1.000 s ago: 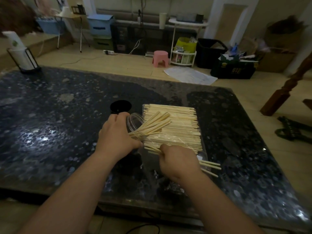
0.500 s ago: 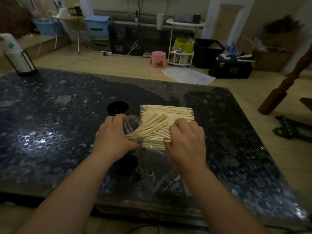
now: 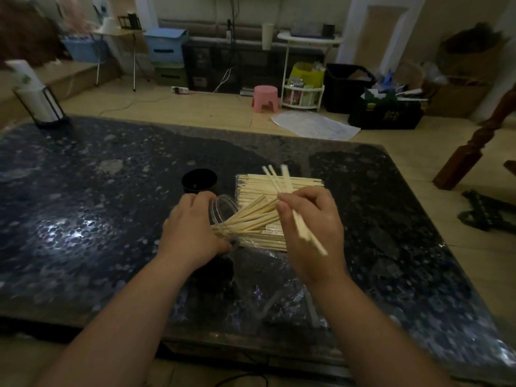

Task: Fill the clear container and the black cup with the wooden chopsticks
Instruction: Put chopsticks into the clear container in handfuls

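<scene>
My left hand (image 3: 192, 227) grips the clear container (image 3: 223, 209), which is tilted with its mouth toward the right and holds several wooden chopsticks (image 3: 251, 219) fanning out of it. My right hand (image 3: 312, 233) pinches a few chopsticks (image 3: 282, 182) lifted above the pile, their ends pointing up and away; the lower ends are blurred. The flat pile of chopsticks (image 3: 279, 187) lies in clear plastic wrap on the dark table. The black cup (image 3: 199, 181) stands upright just behind my left hand.
The dark speckled table (image 3: 83, 219) runs wide to the left. A white roll in a black holder (image 3: 39, 104) stands at its far left corner. Crumpled clear wrap (image 3: 279, 300) lies near the front edge. A wooden post (image 3: 474, 152) stands off the table's right side.
My right hand has risen from the pile with a few chopsticks pinched in it and turned them upright. My left hand still holds the tilted container.
</scene>
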{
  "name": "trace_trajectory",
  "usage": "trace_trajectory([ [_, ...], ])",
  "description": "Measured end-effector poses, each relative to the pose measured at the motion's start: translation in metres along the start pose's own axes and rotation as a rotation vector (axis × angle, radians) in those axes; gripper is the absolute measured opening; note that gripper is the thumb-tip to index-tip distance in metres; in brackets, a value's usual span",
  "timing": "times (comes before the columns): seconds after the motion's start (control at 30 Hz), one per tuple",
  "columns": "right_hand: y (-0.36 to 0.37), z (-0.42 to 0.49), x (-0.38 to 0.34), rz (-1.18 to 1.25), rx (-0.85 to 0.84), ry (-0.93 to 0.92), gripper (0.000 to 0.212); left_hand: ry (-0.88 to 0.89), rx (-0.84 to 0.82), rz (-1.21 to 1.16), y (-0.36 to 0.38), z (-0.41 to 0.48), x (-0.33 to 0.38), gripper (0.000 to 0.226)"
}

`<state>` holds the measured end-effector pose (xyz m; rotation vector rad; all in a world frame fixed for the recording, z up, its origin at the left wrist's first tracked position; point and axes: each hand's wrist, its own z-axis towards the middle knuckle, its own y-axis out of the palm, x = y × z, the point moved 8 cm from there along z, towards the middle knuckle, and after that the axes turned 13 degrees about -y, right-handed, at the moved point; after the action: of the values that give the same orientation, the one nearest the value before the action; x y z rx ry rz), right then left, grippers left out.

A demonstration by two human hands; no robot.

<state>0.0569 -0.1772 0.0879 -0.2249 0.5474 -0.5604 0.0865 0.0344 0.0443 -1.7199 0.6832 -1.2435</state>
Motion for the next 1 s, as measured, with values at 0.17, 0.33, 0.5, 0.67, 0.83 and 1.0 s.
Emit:
trace_trajectory([
  [0.17, -0.003, 0.000, 0.011, 0.293, 0.138, 0.304, 0.025, 0.007, -0.002, -0.002, 0.001, 0.001, 0.002, 0.098],
  [0.33, 0.007, -0.010, 0.022, 0.374, 0.062, 0.548, 0.020, 0.021, 0.007, 0.002, 0.003, 0.001, 0.002, 0.092],
  [0.5, 0.013, -0.011, 0.030, 0.292, -0.012, 0.565, 0.017, 0.026, 0.003, 0.004, 0.002, 0.001, 0.002, 0.093],
  [0.67, 0.021, -0.025, 0.041, 0.293, -0.116, 0.710, 0.035, 0.023, 0.015, 0.016, 0.002, 0.001, 0.001, 0.096],
  [0.83, 0.020, -0.020, 0.039, 0.318, -0.098, 0.642, 0.011, 0.024, 0.009, 0.007, 0.001, 0.001, 0.001, 0.095],
  [1.0, 0.019, -0.018, 0.038, 0.287, -0.068, 0.595, 0.013, 0.008, 0.002, -0.005, 0.000, 0.001, 0.001, 0.095],
])
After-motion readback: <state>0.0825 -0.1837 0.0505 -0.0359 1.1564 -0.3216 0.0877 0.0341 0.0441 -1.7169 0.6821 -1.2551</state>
